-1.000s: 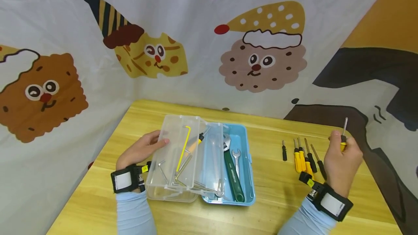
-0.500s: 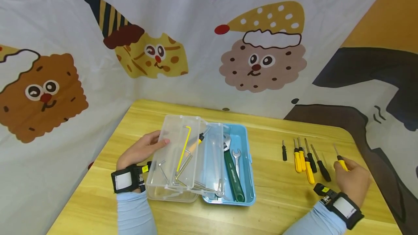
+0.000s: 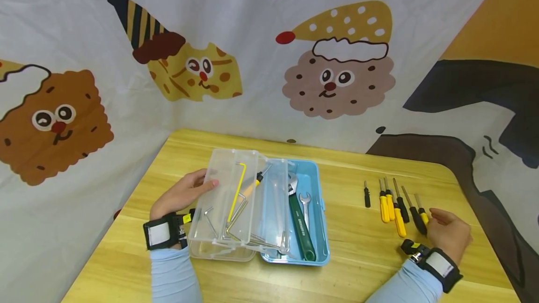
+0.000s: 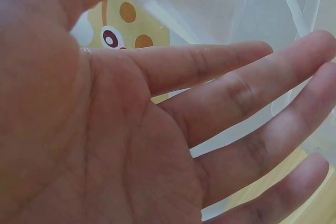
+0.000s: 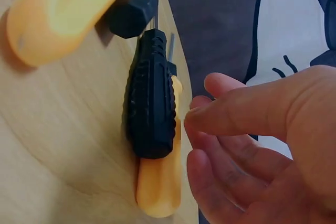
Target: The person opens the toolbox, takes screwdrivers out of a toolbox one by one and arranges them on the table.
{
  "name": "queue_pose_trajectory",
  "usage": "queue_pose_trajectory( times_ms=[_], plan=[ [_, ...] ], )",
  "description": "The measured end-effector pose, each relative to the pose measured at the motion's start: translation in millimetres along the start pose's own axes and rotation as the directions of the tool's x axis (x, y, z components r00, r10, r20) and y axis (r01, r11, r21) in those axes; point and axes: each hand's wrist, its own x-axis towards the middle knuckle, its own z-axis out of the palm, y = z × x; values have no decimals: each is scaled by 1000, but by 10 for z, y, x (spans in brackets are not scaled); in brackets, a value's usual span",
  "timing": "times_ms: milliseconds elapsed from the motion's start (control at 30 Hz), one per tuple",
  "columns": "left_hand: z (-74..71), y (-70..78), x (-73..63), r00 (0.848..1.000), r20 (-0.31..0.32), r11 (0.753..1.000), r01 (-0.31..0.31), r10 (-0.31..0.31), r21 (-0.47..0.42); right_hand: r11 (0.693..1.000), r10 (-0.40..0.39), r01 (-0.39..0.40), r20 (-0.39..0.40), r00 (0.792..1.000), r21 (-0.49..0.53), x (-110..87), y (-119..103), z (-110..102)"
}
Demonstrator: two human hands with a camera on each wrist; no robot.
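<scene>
My left hand (image 3: 183,194) holds the left edge of a clear plastic tray (image 3: 222,172), thumb on its face and fingers behind. In the left wrist view, those fingers reach out nearly straight under the translucent plastic (image 4: 210,9). Inside the tray lie a yellow hex key (image 3: 237,193) and several metal ones. On the right, my right hand (image 3: 450,234) hovers beside a yellow-and-black screwdriver (image 3: 423,214), holding nothing. The right wrist view shows its loosely curled fingers apart from that screwdriver's yellow handle (image 5: 157,192), which a black-handled screwdriver (image 5: 151,98) partly covers.
A light blue toolbox (image 3: 309,167) contains a green-handled adjustable wrench (image 3: 302,228) and a small open-end wrench (image 3: 305,207). Several yellow and black screwdrivers (image 3: 398,221) lie in a row, with a short black one (image 3: 367,195) at the left. A printed cloth (image 3: 252,120) hangs behind the table.
My right hand has come down with the yellow-and-black screwdriver, laid it at the right end of the row and let go. My left hand and the tray have stayed put.
</scene>
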Motion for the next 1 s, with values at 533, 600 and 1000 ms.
queue_pose_trajectory(
  times_ms=[533,600,1000],
  plan=[
    [-10,6,6,1000,5,1000,17,-17,-6,985,-166,173,169,972,-23,-221,-571,-31],
    [-9,6,4,1000,4,1000,16,-16,-4,967,-244,252,189,951,-24,-276,-709,3],
    [17,23,-5,999,0,999,40,-40,-4,714,-695,687,258,671,135,-881,-1538,352]
  ],
)
